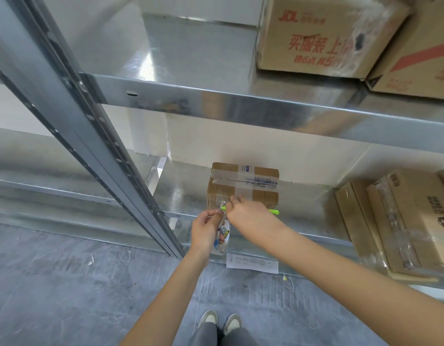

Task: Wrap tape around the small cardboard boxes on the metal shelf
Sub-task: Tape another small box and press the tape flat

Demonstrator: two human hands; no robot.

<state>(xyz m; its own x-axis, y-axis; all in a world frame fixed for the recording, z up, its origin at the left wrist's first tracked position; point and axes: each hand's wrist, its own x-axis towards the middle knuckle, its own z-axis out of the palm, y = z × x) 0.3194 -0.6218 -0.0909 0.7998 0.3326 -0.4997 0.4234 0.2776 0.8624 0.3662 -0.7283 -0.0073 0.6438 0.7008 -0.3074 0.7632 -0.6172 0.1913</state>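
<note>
A small cardboard box [243, 186] with tape strips across its top sits on the lower metal shelf [186, 193]. My left hand [207, 229] grips a roll of clear tape [223, 236] just in front of the shelf edge. My right hand [248, 213] pinches the loose end of the tape [227, 201], drawn out from the roll toward the box's front face. A bright green tool [274, 212] lies on the shelf under my right hand; most of it is hidden.
Larger cardboard boxes [410, 221] lie on the lower shelf at the right, and printed cartons [323, 33] stand on the upper shelf. A steel upright [98, 146] rises at the left. A white paper label [252, 263] hangs at the shelf front. Grey floor lies below.
</note>
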